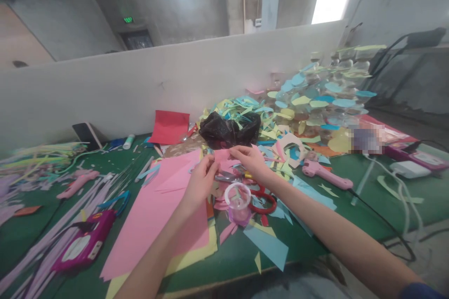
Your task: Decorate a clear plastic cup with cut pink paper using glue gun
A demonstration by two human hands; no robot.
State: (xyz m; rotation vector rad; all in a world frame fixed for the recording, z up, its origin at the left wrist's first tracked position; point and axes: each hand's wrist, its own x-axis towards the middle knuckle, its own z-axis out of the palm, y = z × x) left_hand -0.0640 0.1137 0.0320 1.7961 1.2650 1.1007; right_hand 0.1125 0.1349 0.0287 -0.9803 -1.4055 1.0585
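Note:
Between my two hands a small piece of pink paper [224,155] is held up over the table. Its left end is pinched by my left hand [201,177], its right end by the fingertips of my right hand [250,163]. Just below lie scissors with red handles [268,203], their blades pointing left. A small clear plastic cup with a purplish base [239,203] stands in front of them. Under my left forearm is a stack of large pink sheets [154,224], with yellow sheets [189,257] beneath it. A blue paper piece [268,245] lies near the table edge.
A black plastic bag [228,130] sits behind my hands amid paper scraps. Plastic cups topped with coloured paper [322,98] pile up at the back right. Pink glue guns lie left [77,183] and right [326,175], with trailing cables. A white partition [122,88] borders the table.

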